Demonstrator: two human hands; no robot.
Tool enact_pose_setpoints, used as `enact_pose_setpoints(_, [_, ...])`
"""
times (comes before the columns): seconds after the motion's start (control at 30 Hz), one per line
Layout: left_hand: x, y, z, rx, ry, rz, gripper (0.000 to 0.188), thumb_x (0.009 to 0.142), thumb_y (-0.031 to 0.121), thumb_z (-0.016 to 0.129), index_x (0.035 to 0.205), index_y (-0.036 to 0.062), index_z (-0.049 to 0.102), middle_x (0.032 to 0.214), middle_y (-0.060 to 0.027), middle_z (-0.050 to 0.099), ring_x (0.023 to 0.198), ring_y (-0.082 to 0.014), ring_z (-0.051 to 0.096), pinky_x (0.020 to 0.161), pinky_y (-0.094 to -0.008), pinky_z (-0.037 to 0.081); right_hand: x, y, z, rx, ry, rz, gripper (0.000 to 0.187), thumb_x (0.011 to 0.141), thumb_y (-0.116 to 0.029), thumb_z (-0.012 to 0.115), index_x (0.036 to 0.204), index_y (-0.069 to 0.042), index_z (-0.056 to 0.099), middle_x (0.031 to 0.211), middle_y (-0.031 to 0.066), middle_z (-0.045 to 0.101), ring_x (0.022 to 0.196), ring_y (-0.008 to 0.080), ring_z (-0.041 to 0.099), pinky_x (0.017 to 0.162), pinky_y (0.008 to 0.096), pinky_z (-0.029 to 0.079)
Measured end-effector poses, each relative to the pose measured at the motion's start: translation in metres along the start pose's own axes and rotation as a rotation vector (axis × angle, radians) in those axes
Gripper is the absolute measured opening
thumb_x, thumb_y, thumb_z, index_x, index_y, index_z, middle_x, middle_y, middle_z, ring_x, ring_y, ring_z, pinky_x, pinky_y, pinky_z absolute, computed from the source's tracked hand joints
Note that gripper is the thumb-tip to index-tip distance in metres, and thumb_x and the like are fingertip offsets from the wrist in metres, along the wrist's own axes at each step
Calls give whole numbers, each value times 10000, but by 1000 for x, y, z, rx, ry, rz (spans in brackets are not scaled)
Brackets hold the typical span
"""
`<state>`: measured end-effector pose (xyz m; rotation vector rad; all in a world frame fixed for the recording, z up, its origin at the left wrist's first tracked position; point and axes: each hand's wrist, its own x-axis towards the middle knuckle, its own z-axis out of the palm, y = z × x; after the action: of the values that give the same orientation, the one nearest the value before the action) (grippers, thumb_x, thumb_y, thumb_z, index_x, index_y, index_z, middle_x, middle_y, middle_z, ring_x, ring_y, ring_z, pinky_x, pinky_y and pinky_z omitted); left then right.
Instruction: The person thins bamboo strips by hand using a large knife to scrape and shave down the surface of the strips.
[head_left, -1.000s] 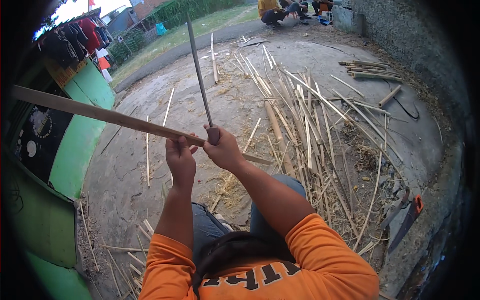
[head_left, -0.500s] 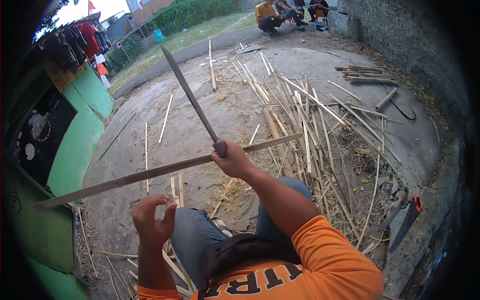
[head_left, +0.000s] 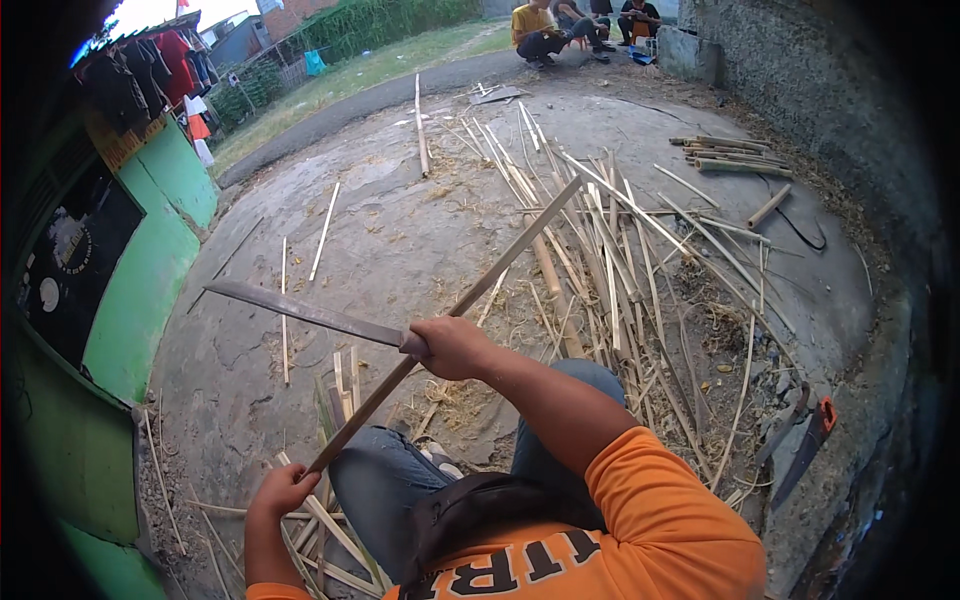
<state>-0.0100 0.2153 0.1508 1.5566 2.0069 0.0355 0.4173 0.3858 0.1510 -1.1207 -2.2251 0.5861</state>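
The left hand (head_left: pixel 281 492) newly clasped the strip (head_left: pixel 388 389), steadying it, while the right hand (head_left: pixel 452 347) kept its fingers around the knife (head_left: pixel 310 314) and, seemingly, the strip.

past the machete (head_left: pixel 310 314), concrete (head_left: pixel 380 230) opens; strips (head_left: pixel 613 310) crowd right.

Through the camera I count two hands (head_left: pixel 450 348), one long knife (head_left: pixel 310 314), one held strip (head_left: pixel 515 249), one orange-handled saw (head_left: pixel 803 456), at least three people (head_left: pixel 533 20); ground strips (head_left: pixel 325 231) are uncountably many.
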Motion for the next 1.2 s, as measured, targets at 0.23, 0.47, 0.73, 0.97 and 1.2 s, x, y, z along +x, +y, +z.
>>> enact_pose_setpoints(0.23, [-49, 17, 35, -102, 72, 96, 399, 1025, 378, 667, 879, 8, 707, 675, -32, 617, 647, -157, 574, 627, -362, 464, -3, 22, 16, 50, 185, -106, 263, 883, -239, 755, 1057, -68, 656, 1356, 166, 655, 1077, 411, 677, 890, 491, 559])
enact_pose_setpoints(0.47, [-85, -2, 77, -432, 71, -192, 324, 1046, 314, 618, 1022, -2, 685, 729, -81, 656, 681, -199, 630, 661, -397, 495, -26, -25, 16, 44, -108, -14, 346, 906, -364, 761, 1092, -91, 657, 1054, 192, 708, 981, 421, 690, 828, 522, 550])
enact_pose_setpoints(0.73, [-91, 30, 97, -165, 382, 125, 304, 1069, 254, 551, 1002, -25, 650, 869, -238, 689, 821, -470, 658, 709, -512, 492, -35, -28, 49, -169, -342, -34, 198, 878, -265, 684, 1004, -113, 689, 904, 172, 735, 895, 397, 724, 757, 523, 566])
enact_pose_setpoints(0.97, [-96, 26, 104, 138, 537, 104, 259, 1045, 225, 571, 933, -2, 627, 831, -275, 656, 817, -512, 635, 706, -595, 470, -17, -13, 48, -151, -457, 184, 197, 923, -244, 614, 1028, -122, 728, 982, 176, 748, 983, 404, 719, 807, 512, 571])
enact_pose_setpoints(1.2, [-95, 35, 111, 200, 527, 111, 214, 1024, 211, 599, 945, 13, 612, 859, -278, 659, 817, -521, 636, 697, -611, 466, -32, -34, 62, 6, -624, 140, 253, 914, -221, 613, 1098, -102, 741, 1037, 183, 750, 1041, 402, 703, 872, 500, 558])
